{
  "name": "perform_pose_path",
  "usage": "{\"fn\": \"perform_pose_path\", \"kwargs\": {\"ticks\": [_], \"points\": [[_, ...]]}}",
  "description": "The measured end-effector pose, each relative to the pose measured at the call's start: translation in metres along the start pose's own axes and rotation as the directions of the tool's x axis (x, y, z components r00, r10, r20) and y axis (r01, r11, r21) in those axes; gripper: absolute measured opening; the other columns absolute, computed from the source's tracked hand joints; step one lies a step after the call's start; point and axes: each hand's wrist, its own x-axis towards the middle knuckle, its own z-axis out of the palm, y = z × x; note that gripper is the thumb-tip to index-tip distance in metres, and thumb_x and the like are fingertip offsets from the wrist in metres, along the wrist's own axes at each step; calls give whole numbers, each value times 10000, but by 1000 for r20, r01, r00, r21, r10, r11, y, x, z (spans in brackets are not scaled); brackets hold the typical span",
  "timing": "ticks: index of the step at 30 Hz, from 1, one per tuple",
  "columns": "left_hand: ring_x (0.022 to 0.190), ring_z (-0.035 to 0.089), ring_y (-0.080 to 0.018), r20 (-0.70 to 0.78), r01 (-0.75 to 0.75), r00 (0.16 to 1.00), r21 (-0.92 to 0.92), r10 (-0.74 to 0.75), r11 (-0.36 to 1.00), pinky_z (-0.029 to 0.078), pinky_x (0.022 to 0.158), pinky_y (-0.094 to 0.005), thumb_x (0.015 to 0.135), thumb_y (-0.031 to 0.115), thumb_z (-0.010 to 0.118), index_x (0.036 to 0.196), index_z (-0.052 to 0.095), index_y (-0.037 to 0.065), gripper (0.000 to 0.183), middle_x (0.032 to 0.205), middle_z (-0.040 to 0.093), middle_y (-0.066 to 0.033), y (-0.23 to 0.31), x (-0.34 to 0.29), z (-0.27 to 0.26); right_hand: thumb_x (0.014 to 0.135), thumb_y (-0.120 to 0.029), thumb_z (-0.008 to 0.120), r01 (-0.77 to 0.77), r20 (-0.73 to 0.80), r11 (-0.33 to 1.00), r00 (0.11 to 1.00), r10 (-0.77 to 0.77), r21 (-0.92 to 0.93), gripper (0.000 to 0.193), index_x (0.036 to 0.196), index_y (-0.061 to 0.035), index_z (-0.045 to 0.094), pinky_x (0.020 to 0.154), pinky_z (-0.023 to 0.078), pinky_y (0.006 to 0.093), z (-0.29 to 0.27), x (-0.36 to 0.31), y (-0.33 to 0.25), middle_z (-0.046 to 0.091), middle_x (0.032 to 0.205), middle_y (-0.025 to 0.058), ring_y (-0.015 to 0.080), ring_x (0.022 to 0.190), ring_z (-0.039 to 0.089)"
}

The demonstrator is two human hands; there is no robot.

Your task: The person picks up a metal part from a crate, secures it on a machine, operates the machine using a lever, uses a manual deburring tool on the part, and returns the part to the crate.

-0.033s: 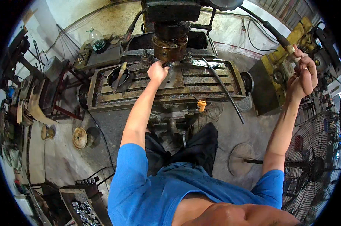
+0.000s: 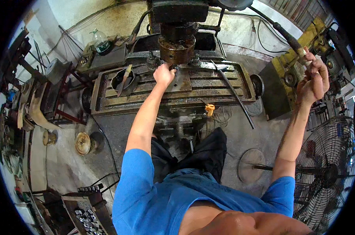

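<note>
Lever [image 2: 287, 36], long and dark, upper right; presumably rigid, possibly oily; best held at its pale outer end, where right hand [image 2: 314, 76] grasps with curled fingers. Left hand [image 2: 164, 75]: fingers bent in, beneath brown spindle head [image 2: 176, 50], above slotted table [image 2: 212, 83]; contents hidden, cannot tell.

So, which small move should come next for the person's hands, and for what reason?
I would probably draw the left hand back from under the spindle before the right hand moves the long lever: the left is close below the spindle's lower end, and the right is at the lever's end. Whether the left hand holds something is unclear.
</note>
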Motion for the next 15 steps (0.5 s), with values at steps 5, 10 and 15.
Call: {"fn": "perform_pose_path", "kwargs": {"ticks": [5,10,15], "points": [[766,610,-322,13,22,1000,45,-23,999,476,657,-416,668,329,698,879,660,97,316,775,636,-148,-7,2,-3,699,-52,423,109,14,989,994,-111,101,192,805,73,522,954,297,595,1,-16,21,540,783,145,312,898,553],[782,619,-292,88,39,995,81,-46,996,486,661,-393,676,297,693,912,671,134,288,798,646,-129,9,1,-7,737,-84,452,0,0,1000,1000,0,8,181,803,67,525,967,296,579,-5,6,0,535,766,140,310,901,555],[773,620,-289,38,39,998,41,-41,998,488,653,-388,674,298,697,903,673,137,280,789,646,-125,5,-1,-10,686,-101,435,59,5,997,998,-60,54,170,753,45,491,978,273,579,-9,-35,27,537,789,166,327,923,547]]}}
